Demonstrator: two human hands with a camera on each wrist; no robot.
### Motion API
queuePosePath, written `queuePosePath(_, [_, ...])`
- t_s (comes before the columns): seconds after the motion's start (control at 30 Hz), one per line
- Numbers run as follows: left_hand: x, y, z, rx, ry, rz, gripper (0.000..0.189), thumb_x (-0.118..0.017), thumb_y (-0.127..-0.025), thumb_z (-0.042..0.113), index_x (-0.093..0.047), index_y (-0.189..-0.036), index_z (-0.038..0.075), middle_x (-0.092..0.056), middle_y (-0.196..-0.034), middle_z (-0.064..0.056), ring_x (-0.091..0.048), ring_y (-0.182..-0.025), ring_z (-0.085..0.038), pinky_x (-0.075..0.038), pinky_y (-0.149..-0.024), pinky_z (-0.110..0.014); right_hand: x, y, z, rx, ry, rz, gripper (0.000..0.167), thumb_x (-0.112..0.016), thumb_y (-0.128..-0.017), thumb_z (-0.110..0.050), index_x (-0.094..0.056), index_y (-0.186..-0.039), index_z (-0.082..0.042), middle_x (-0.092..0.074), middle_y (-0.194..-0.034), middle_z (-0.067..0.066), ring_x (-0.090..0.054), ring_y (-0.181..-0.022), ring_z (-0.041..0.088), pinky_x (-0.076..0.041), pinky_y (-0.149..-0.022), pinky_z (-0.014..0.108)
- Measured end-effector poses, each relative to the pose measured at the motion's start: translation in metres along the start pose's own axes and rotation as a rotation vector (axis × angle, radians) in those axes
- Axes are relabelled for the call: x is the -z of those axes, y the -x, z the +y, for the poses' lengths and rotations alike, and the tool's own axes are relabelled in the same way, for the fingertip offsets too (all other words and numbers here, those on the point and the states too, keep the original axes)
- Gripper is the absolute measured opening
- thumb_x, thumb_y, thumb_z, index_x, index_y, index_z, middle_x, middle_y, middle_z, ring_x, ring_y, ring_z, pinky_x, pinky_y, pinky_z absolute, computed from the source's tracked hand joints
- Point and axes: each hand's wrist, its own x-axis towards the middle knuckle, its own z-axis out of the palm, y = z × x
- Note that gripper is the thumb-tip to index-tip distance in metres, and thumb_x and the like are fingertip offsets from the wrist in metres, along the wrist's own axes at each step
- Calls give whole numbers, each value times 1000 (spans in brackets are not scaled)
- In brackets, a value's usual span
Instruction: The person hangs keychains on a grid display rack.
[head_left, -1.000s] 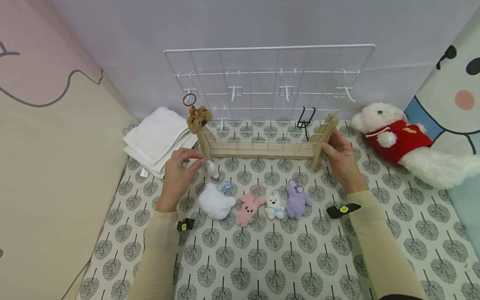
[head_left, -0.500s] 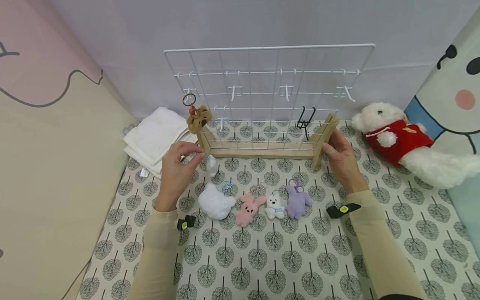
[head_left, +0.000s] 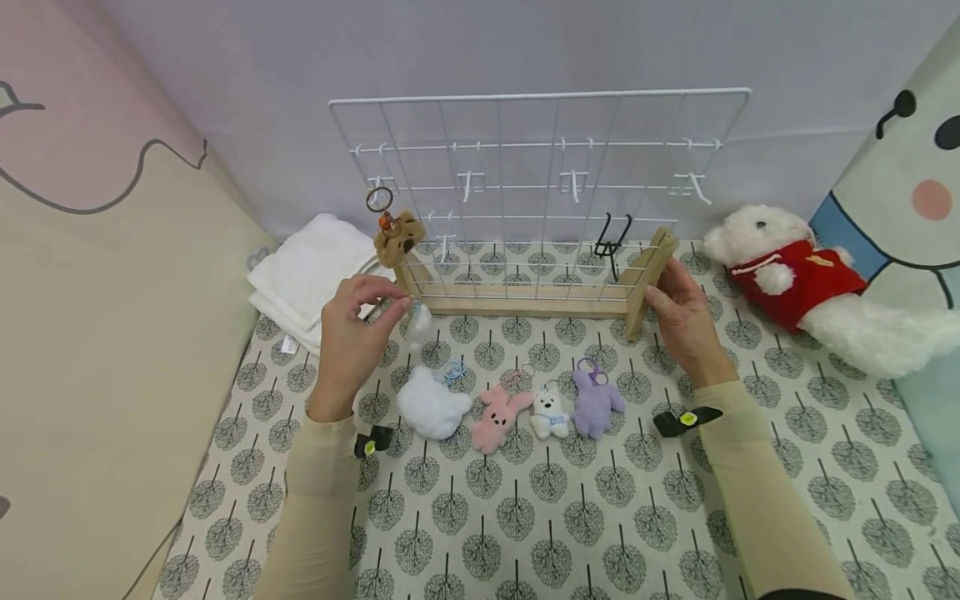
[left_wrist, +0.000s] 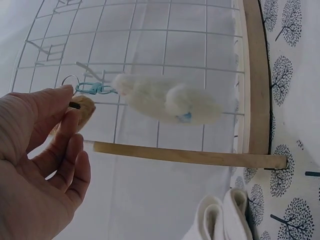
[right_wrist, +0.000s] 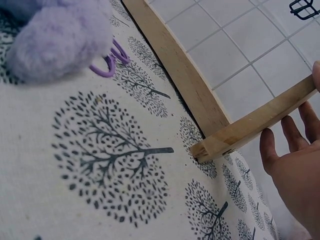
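My left hand [head_left: 352, 346] pinches the metal ring [left_wrist: 70, 81] of a small white plush keychain [left_wrist: 162, 100] between thumb and forefinger. The plush hangs from a light-blue clasp [left_wrist: 92, 88], in front of the left foot of the white wire grid rack [head_left: 540, 93]. At the rack's other end, my right hand [head_left: 686, 325] grips the wooden side support [head_left: 647, 287], thumb on the front and fingers behind. A brown plush keychain [head_left: 397, 239] hangs by its ring from the upper left hook. One black hook [head_left: 612, 247] and several white hooks [head_left: 573, 185] sit on the grid.
In front of the rack lie a white plush keychain [head_left: 432, 404], a pink bunny [head_left: 495, 421], a small white bear [head_left: 551, 412] and a purple plush [head_left: 595, 406]. Folded white towels [head_left: 315, 267] lie left; a large white plush in red [head_left: 795, 283] lies right.
My left hand has risen slightly with the small white plush keychain, which now hangs below the fingers. My right hand stays on the wooden support.
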Motion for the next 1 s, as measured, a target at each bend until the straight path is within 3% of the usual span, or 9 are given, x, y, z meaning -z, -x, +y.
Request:
queuePosePath(0.3, [-5,-5,8,3,60,3,6,-83,-91,7,-81,-97,6,-72,-107,-5,-57,-101,-12,-47,-94,-40,0,1,0,7,-4,3,60,-50,-107,7,-40,-163,-11,-37,-164,19,-39,-147,23,-36,-118,26])
queuePosePath(0.53, [-10,-9,12,-7,80,9,7,-83,-90,5,-80,-96,4,-72,-105,-7,-58,-100,-13,-46,-92,-33,0,1,0,23,-20,17,59,-51,-106,9,-42,-162,-8,-46,-157,13,-42,-144,25,-37,-116,27])
queuePosePath(0.77, [-15,-13,14,-40,76,18,6,-82,-91,4,-80,-96,3,-71,-102,-7,-62,-97,-16,-50,-91,-35,-1,0,-1,27,-4,28,60,-52,-105,10,-40,-162,-7,-44,-160,16,-42,-143,25,-38,-115,26])
queuePosePath(1.0, [-18,-15,15,-54,94,33,6,-82,-90,4,-81,-96,2,-69,-96,-7,-60,-88,-16,-48,-83,-28,-2,0,0,31,-5,35,60,-52,-105,11,-41,-161,-4,-45,-158,16,-43,-143,24,-39,-115,27])
